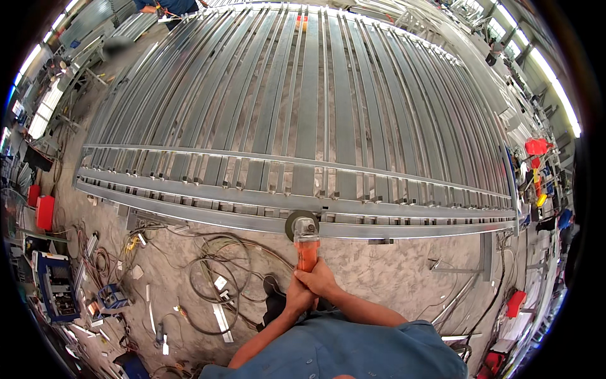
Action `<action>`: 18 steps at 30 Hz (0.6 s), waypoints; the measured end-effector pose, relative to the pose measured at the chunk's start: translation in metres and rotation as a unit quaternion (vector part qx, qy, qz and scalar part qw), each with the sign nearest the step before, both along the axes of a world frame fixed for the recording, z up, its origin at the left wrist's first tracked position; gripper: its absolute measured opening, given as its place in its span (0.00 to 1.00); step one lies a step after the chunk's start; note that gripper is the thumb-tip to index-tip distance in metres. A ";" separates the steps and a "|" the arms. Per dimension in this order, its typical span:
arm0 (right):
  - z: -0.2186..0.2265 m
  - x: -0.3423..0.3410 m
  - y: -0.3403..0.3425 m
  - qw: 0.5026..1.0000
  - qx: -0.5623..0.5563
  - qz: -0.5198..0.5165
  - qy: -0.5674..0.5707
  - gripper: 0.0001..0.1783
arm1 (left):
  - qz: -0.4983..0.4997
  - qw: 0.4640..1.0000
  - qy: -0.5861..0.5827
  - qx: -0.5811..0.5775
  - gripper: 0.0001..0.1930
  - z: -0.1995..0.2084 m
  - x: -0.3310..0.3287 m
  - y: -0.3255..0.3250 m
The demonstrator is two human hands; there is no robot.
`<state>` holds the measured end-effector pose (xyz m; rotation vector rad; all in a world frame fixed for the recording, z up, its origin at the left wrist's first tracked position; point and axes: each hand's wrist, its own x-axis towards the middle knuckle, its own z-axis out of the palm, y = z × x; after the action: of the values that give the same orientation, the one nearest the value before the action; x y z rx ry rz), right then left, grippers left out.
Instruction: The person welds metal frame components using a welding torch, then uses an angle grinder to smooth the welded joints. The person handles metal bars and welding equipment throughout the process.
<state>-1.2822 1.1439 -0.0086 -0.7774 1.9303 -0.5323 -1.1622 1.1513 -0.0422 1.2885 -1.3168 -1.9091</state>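
An orange angle grinder [307,254] with a grey metal head and a dark round disc [291,225] is held out in front of my body. My left hand [299,295] wraps round the rear of its body, low on the handle. Just ahead, my right hand [319,278] is closed round the same body from the right. The disc lies at the near rail [208,209] of a large grey metal frame; whether it touches the metal I cannot tell. Many long metal bars [305,114] run away from me across this frame, crossed by a thin strip [252,155].
Coiled hoses and cables [218,284] lie on the floor left of my feet, with metal offcuts [222,321]. A blue-edged machine [55,285] and a red box [45,213] stand farther left. Another person [169,9] is at the frame's far left corner.
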 end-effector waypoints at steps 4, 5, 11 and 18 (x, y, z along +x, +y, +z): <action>0.010 0.000 -0.006 1.000 0.004 0.006 0.003 0.46 | 0.012 1.000 0.024 -0.012 0.29 -0.010 -0.001 0.001; 0.013 0.000 -0.007 1.000 0.005 0.005 0.003 0.46 | 0.007 1.000 0.016 0.012 0.31 -0.006 0.000 -0.001; 0.019 0.001 -0.011 0.999 0.021 -0.003 0.026 0.42 | -0.023 0.995 -0.024 0.090 0.38 0.012 0.002 -0.010; 0.008 -0.004 -0.010 1.000 0.008 0.004 0.012 0.42 | -0.029 0.990 0.022 0.139 0.33 0.032 0.001 -0.017</action>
<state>-1.2865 1.1344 -0.0008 -0.7837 1.9497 -0.5043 -1.1610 1.1341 -0.0101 1.3425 -1.1066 -2.2102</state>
